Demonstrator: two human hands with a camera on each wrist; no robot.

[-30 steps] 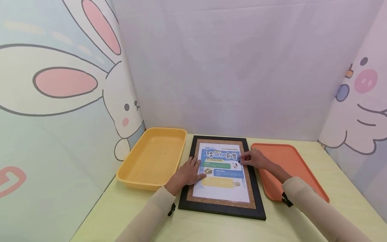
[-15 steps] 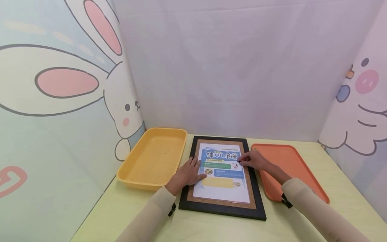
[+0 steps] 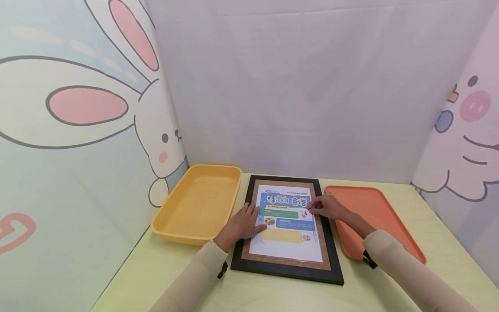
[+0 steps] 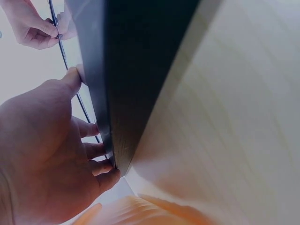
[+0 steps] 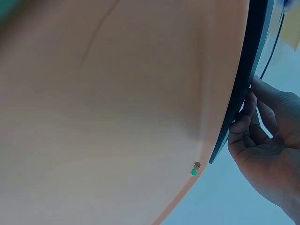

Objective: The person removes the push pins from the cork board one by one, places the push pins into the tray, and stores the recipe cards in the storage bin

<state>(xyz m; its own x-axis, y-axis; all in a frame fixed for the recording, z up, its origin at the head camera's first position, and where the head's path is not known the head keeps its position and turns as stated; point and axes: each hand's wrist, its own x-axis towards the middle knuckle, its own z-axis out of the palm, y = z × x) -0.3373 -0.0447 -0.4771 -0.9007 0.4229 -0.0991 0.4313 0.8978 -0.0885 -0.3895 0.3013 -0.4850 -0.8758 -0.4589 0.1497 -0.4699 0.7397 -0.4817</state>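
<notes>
The back wall (image 3: pixel 288 95) is pale and plain, and the wall on the left (image 3: pixel 78 186) has a big white bunny on it. In front is a pale yellow bench (image 3: pixel 253 294). A board with a black edge (image 3: pixel 286 271) and a brown middle lies flat on it. Just to its left sits a deep yellow tray (image 3: pixel 195 206). Just to its right is a flat orange tray (image 3: pixel 370 208), and the right arm goes over it. A white and blue paper sheet (image 3: pixel 288 223) lies on the brown part of the board.

The left hand (image 3: pixel 242 223) is loose, with its fingers over the black edge and its thumb on the sheet. The right hand (image 3: pixel 328 205) has its grip pinched on a small dark thing (image 3: pixel 309 209) at the sheet's right side, too hidden to name. Inside the orange tray, near the rim, are a small brown thing (image 5: pixel 197 165) and a tiny green dot (image 5: pixel 194 172).
</notes>
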